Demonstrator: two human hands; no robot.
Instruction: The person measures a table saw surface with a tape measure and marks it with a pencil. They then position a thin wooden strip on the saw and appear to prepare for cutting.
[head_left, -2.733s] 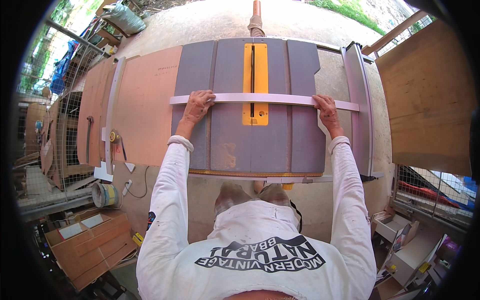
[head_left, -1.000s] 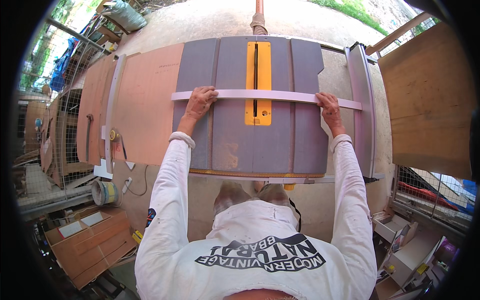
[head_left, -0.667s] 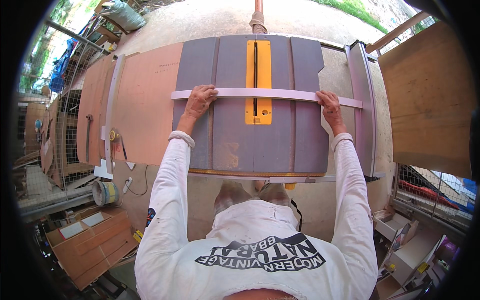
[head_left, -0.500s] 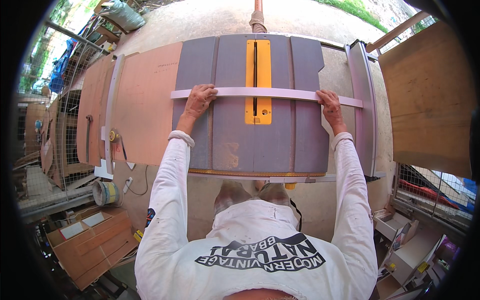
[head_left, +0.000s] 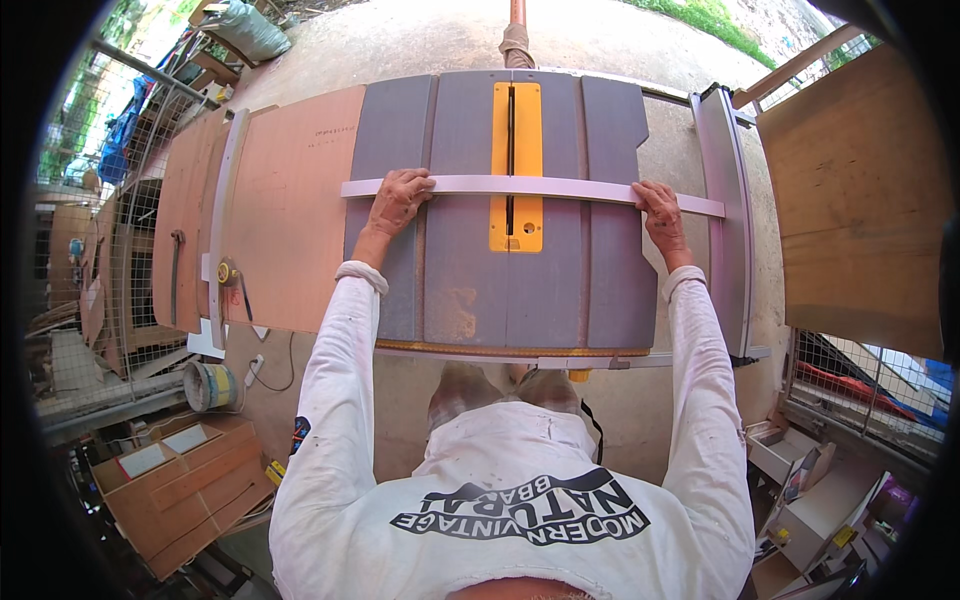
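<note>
A long, narrow, pale strip [head_left: 530, 186] lies crosswise over the grey top of a table saw [head_left: 465, 255]. Beneath its middle runs the yellow insert plate [head_left: 527, 130] with a dark blade slot. My left hand [head_left: 400, 198] grips the strip near its left end, fingers curled over the edge. Toward the other end, my right hand [head_left: 660, 212] pinches it. The strip's right end meets the metal rip fence [head_left: 733, 220], or lies very close to it. Whether the blade stands up in the slot is hard to make out.
Left of the saw, a plywood surface [head_left: 290, 220] carries a metal bar [head_left: 226, 200], a yellow tape measure [head_left: 229, 271] and a dark hooked tool [head_left: 177, 270]. A large wooden panel [head_left: 860, 200] stands at the right. Wooden drawers [head_left: 190, 490] sit low at the left.
Both hands and the strip keep practically the same place. Only the view shifts very slightly.
</note>
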